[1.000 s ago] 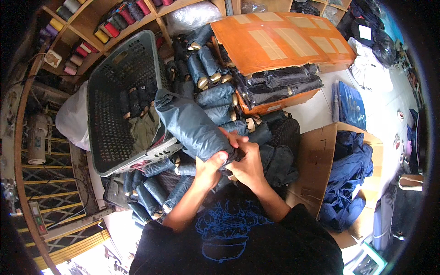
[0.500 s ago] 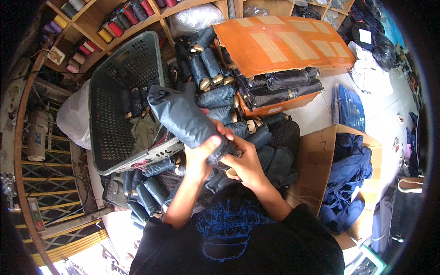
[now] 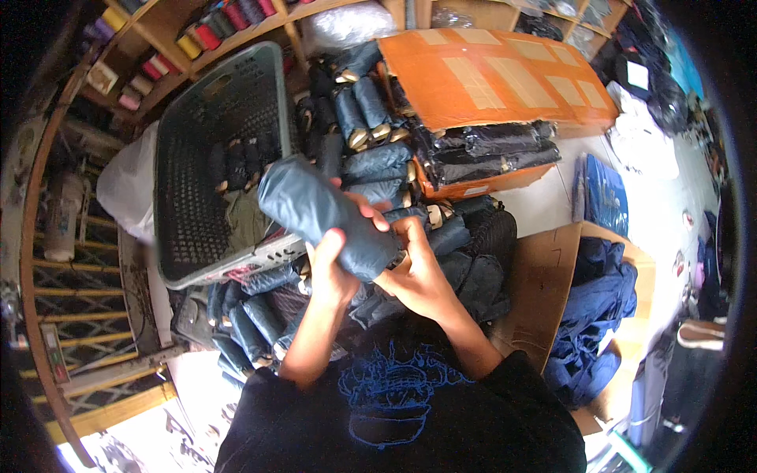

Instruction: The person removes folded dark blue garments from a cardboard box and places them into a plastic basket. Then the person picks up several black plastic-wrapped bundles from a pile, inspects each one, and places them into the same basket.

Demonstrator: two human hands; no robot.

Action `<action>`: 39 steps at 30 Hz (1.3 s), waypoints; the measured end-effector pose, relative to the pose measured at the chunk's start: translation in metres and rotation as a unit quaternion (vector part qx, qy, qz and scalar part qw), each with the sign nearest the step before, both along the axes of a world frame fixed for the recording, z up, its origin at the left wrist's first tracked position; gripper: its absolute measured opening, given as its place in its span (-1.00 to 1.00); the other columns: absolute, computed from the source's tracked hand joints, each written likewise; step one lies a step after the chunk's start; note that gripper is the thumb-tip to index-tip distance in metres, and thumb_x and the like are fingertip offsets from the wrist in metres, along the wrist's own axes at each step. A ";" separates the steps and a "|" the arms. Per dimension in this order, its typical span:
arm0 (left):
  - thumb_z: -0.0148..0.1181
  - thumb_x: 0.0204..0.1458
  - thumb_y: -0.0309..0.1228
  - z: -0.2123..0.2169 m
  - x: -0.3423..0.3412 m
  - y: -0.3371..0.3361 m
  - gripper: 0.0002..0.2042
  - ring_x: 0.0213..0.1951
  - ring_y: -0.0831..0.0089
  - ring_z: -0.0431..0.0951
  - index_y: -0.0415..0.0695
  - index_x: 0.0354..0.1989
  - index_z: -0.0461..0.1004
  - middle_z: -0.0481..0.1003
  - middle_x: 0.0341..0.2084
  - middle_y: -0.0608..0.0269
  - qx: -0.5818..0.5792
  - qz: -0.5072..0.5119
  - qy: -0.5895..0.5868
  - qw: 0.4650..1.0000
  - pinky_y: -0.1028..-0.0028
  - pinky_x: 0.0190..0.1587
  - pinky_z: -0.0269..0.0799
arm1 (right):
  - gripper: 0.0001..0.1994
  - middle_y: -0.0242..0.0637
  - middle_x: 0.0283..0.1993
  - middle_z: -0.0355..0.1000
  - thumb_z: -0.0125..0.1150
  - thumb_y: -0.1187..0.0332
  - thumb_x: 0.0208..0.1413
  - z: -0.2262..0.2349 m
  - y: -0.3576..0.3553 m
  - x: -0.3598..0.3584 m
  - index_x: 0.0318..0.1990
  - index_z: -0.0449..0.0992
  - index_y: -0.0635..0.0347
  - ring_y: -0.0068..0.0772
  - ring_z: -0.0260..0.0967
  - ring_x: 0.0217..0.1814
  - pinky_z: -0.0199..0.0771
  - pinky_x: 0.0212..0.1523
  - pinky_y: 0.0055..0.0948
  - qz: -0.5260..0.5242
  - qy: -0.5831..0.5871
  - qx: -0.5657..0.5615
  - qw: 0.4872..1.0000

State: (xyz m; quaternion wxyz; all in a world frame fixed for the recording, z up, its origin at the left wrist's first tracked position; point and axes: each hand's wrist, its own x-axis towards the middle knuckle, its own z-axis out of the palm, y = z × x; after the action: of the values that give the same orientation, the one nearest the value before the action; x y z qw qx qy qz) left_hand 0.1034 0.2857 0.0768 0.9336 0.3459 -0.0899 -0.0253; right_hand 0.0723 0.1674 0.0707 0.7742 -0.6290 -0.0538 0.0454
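In front of my chest is a tightly rolled blue-grey cloth bundle (image 3: 307, 201), slanting from upper left to lower right. My left hand (image 3: 334, 264) is wrapped around its lower half, thumb on the near side and fingers over the far side. Closed at the bundle's lower right end is my right hand (image 3: 419, 272), its fingers against the cloth there. That end is mostly hidden by the hand. Beneath and beyond lie several similar rolled bundles (image 3: 378, 162), some with pale ends showing.
At left stands a dark plastic basket (image 3: 177, 150) with rolls and olive cloth inside. An orange taped carton (image 3: 505, 75) holding dark wrapped packs is at the far side. To the right sits an open cardboard box (image 3: 536, 292) with navy cloth. Thread-spool shelves (image 3: 169, 39) line the back.
The bundle has turned slightly in my hands, and its lower right end, with the pale part seen earlier, is now more covered. My right hand has shifted a little on that end.
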 end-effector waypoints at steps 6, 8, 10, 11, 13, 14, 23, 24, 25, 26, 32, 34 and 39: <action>0.33 -0.11 -0.39 -0.002 -0.024 -0.001 -0.71 -0.41 0.46 0.54 -0.25 -0.25 0.43 0.50 -0.42 0.20 0.107 0.046 0.138 0.983 0.46 -0.33 0.49 | -0.63 -0.31 -0.26 0.26 0.18 0.39 0.13 -0.015 0.019 -0.025 -0.03 0.11 0.12 -0.60 0.29 -0.54 0.27 -0.71 -0.64 -0.014 0.055 0.096 0.994; 0.32 -0.13 -0.46 -0.008 -0.024 0.007 -0.69 -0.42 0.51 0.52 -0.23 -0.19 0.41 0.50 -0.40 0.24 0.100 0.031 0.134 0.985 0.48 -0.30 0.48 | -0.58 -0.29 -0.15 0.28 0.15 0.40 0.16 -0.014 0.026 -0.026 0.09 0.11 0.13 -0.57 0.32 -0.43 0.30 -0.67 -0.63 -0.015 0.056 0.070 0.996; 0.35 -0.15 -0.48 -0.008 -0.026 0.021 -0.57 -0.38 0.51 0.52 -0.21 -0.09 0.34 0.50 -0.37 0.25 0.120 0.033 0.113 0.986 0.46 -0.24 0.48 | -0.49 -0.25 -0.02 0.26 0.13 0.40 0.17 -0.015 0.032 -0.027 0.21 0.05 0.13 -0.54 0.34 -0.30 0.32 -0.61 -0.62 0.008 0.071 0.045 0.996; 0.37 -0.18 -0.46 0.005 -0.033 0.042 -0.48 -0.31 0.50 0.51 -0.19 -0.02 0.28 0.48 -0.33 0.26 0.196 0.050 0.091 0.975 0.43 -0.18 0.46 | -0.47 -0.17 -0.15 0.26 0.22 0.47 0.07 -0.010 0.040 -0.022 0.11 0.02 0.17 -0.49 0.34 -0.45 0.39 -0.55 -0.53 0.032 0.098 0.065 0.993; 0.39 -0.20 -0.44 0.008 -0.060 0.079 -0.43 -0.23 0.49 0.48 -0.22 0.02 0.28 0.46 -0.29 0.25 0.282 0.088 0.125 0.947 0.43 -0.12 0.42 | -0.40 -0.15 -0.06 0.24 0.24 0.46 0.06 -0.031 0.038 -0.018 0.17 0.00 0.22 -0.46 0.37 -0.35 0.42 -0.41 -0.54 0.206 0.059 0.014 0.977; 0.39 -0.21 -0.43 0.000 -0.074 0.094 -0.43 -0.23 0.48 0.48 -0.24 0.03 0.29 0.46 -0.28 0.25 0.336 0.175 0.068 0.923 0.44 -0.11 0.41 | -0.37 -0.14 -0.01 0.23 0.25 0.46 0.06 -0.037 0.039 -0.019 0.19 -0.02 0.24 -0.45 0.38 -0.30 0.44 -0.34 -0.54 0.281 0.033 -0.009 0.959; 0.41 -0.23 -0.26 -0.113 -0.166 0.282 -0.34 -0.08 -0.09 0.42 -0.31 0.05 0.30 0.39 -0.12 -0.12 0.809 0.271 0.275 0.443 0.14 -0.04 0.37 | -0.72 -0.13 -0.12 0.37 0.23 0.41 0.09 -0.088 0.026 0.016 -0.05 0.41 0.24 -0.37 0.44 -0.29 0.46 -0.32 -0.45 0.191 0.019 -0.347 0.918; 0.40 -0.21 -0.25 -0.134 -0.177 0.297 -0.32 -0.04 -0.11 0.39 -0.28 0.09 0.27 0.36 -0.07 -0.12 0.843 0.212 0.289 0.401 0.16 0.01 0.34 | -0.73 -0.12 -0.15 0.39 0.25 0.39 0.07 -0.094 0.029 0.017 -0.07 0.43 0.23 -0.30 0.45 -0.29 0.46 -0.33 -0.42 0.179 -0.023 -0.413 0.893; 0.38 -0.18 -0.21 -0.146 -0.182 0.304 -0.32 -0.04 -0.12 0.38 -0.25 0.11 0.26 0.35 -0.06 -0.11 0.837 0.221 0.289 0.408 0.15 0.01 0.34 | -0.71 -0.11 -0.16 0.40 0.29 0.37 0.01 -0.103 0.031 0.017 -0.12 0.44 0.21 -0.16 0.44 -0.25 0.46 -0.29 -0.30 0.179 -0.051 -0.404 0.896; 0.37 -0.16 -0.18 -0.153 -0.180 0.307 -0.31 -0.03 -0.13 0.38 -0.23 0.14 0.24 0.35 -0.06 -0.10 0.831 0.232 0.288 0.416 0.13 0.01 0.33 | -0.67 -0.15 -0.15 0.39 0.36 0.34 -0.08 -0.122 0.030 0.014 -0.14 0.45 0.18 -0.07 0.40 -0.15 0.42 -0.15 -0.18 0.188 -0.088 -0.454 0.867; 0.29 -0.09 -0.03 -0.139 -0.163 0.305 -0.26 0.05 -0.09 0.36 -0.15 0.23 0.18 0.32 0.07 -0.07 0.831 0.237 0.270 0.424 0.08 0.03 0.30 | -0.64 -0.32 -0.11 0.35 0.42 0.41 -0.21 -0.119 0.026 -0.016 -0.18 0.49 0.06 -0.05 0.24 0.01 0.26 -0.01 -0.20 0.173 -0.109 -0.657 0.725; 0.28 -0.08 -0.04 -0.140 -0.163 0.299 -0.26 0.14 -0.06 0.29 -0.12 0.25 0.18 0.26 0.16 -0.07 0.827 0.233 0.296 0.416 0.04 0.12 0.20 | -0.66 -0.32 -0.13 0.35 0.41 0.44 -0.22 -0.129 0.013 -0.017 -0.22 0.46 0.07 -0.07 0.25 0.00 0.25 -0.03 -0.17 0.156 -0.078 -0.648 0.742; 0.29 -0.07 -0.27 -0.131 -0.141 0.260 -0.43 0.16 -0.03 0.28 -0.16 0.13 0.28 0.26 0.14 -0.07 0.868 0.335 0.181 0.318 0.02 0.16 0.12 | -0.68 -0.30 -0.17 0.37 0.39 0.45 -0.22 -0.157 -0.035 0.007 -0.26 0.42 0.05 -0.08 0.29 0.00 0.27 -0.06 -0.04 0.193 -0.017 -0.521 0.831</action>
State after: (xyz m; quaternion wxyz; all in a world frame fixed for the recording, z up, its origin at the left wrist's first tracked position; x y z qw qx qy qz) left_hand -0.0379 0.5461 -0.0546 0.0219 0.9460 0.2783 0.1645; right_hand 0.0789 0.1324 -0.0864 0.3061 -0.9167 -0.1556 0.2042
